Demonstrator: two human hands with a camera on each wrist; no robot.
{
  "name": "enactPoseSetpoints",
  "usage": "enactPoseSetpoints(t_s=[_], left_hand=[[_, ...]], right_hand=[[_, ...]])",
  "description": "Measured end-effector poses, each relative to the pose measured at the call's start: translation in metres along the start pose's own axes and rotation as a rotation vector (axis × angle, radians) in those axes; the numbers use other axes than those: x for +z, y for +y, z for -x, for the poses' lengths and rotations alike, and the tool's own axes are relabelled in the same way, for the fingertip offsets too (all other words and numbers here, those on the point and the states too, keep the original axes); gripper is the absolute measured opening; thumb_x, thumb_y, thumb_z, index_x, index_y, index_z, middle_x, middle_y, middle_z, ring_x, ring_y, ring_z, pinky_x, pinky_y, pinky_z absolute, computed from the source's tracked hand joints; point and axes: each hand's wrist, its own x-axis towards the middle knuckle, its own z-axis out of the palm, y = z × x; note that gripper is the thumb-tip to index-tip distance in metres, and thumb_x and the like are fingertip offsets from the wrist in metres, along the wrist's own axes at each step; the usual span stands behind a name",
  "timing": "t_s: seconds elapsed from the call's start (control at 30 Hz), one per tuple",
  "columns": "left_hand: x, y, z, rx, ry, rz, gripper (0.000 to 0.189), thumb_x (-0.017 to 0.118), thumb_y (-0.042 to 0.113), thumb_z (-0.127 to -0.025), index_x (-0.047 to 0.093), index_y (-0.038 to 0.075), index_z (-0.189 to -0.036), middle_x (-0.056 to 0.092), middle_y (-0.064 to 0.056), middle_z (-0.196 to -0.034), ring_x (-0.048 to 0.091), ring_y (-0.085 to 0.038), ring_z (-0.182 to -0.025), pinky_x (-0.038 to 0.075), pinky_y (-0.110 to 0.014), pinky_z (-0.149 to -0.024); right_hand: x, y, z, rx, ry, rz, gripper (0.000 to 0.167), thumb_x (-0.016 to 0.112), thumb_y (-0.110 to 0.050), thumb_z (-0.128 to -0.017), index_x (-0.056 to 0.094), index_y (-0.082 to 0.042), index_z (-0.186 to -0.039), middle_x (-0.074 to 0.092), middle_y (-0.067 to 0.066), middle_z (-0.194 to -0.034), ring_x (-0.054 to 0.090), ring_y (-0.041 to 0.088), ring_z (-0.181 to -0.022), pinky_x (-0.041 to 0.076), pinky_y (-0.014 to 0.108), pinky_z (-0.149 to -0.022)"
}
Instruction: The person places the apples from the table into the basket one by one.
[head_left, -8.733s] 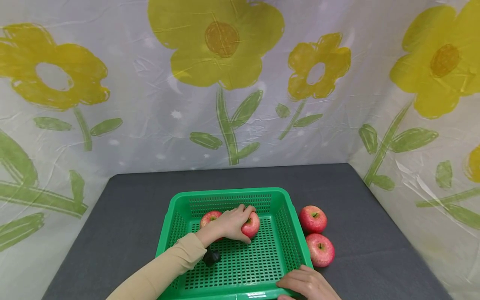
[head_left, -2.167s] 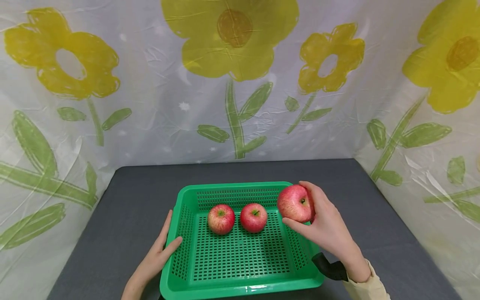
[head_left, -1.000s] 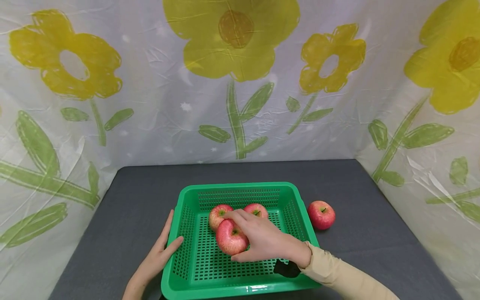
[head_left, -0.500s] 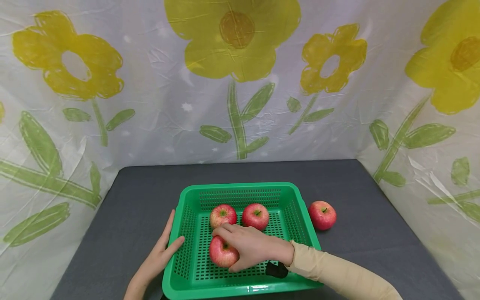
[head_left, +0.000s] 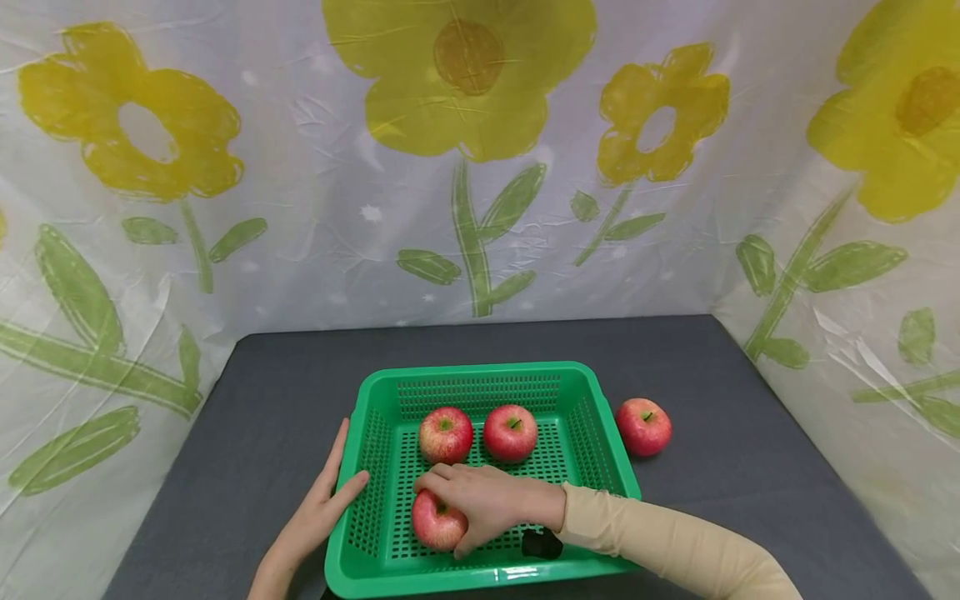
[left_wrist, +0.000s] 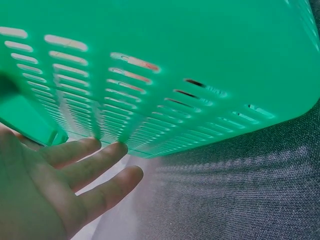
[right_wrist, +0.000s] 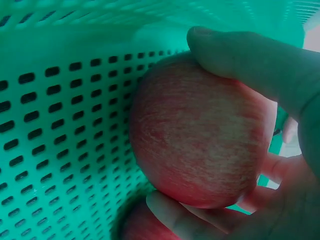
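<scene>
Though higher earlier, nearest apple [head_left: 433, 527] low in basket [head_left: 450, 582], right grip [head_left: 480, 500] snug round it, left grip [head_left: 317, 510] outspread

Room lies right of 2 rear apples [head_left: 446, 435] [head_left: 510, 434] in the basket [head_left: 420, 583]; a sleeve [head_left: 667, 537] bars front-right, height unclear.

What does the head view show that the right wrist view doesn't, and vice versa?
Only the head view: the loose apple beside the basket on the dark table, and the yellow-flowered cloth. Only the right wrist view: the wrist-facing side of the held apple. Both: the right hand gripping that apple inside the basket, plus another apple, partly visible in the wrist view.
</scene>
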Motion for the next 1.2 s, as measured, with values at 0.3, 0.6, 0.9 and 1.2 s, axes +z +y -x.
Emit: enactPoseSetpoints(t_s=[0.3, 0.6, 0.9, 1.2], left_hand=[[0.000, -0.001, 0.001, -0.004, -0.003, 0.025, 0.073, 0.040, 0.011, -0.101, -0.012, 0.029, -0.148, -0.018, -0.005, -0.153, -0.015, -0.032, -0.137, 0.000, -0.066, -0.102], [0.001, -0.001, 0.001, -0.004, -0.004, 0.018, 0.073, 0.040, 0.011, -0.101, -0.012, 0.031, -0.147, -0.018, -0.003, -0.153, -0.015, -0.030, -0.138, 0.002, -0.062, -0.104], [0.001, -0.001, 0.001, -0.002, -0.007, 0.018, 0.072, 0.040, 0.012, -0.101, -0.013, 0.030, -0.147, -0.018, -0.004, -0.153, -0.015, -0.030, -0.138, 0.001, -0.064, -0.103], [0.001, -0.001, 0.001, 0.000, -0.001, 0.014, 0.073, 0.041, 0.012, -0.100, -0.012, 0.029, -0.148, -0.018, -0.005, -0.152, -0.014, -0.033, -0.137, 0.001, -0.067, -0.101]], right_hand=[[0.005, 0.000, -0.002, 0.004, -0.019, -0.006, 0.083, 0.087, -0.031, -0.063, 0.041, -0.016, -0.131, 0.047, -0.006, -0.124, 0.049, 0.007, -0.109, 0.046, 0.017, -0.072], [0.006, 0.001, -0.001, 0.006, -0.012, -0.002, 0.085, 0.087, -0.033, -0.062, 0.041, -0.016, -0.132, 0.046, -0.006, -0.126, 0.048, 0.009, -0.111, 0.046, 0.018, -0.075], [0.006, 0.001, -0.002, 0.018, -0.027, 0.044, 0.091, 0.088, -0.036, -0.059, 0.038, -0.018, -0.134, 0.043, -0.005, -0.131, 0.047, 0.011, -0.112, 0.047, 0.019, -0.075], [-0.017, -0.005, 0.011, 0.027, 0.048, 0.084, 0.087, 0.081, -0.039, -0.069, 0.037, -0.015, -0.140, 0.041, -0.005, -0.137, 0.044, 0.010, -0.120, 0.047, 0.021, -0.082]])
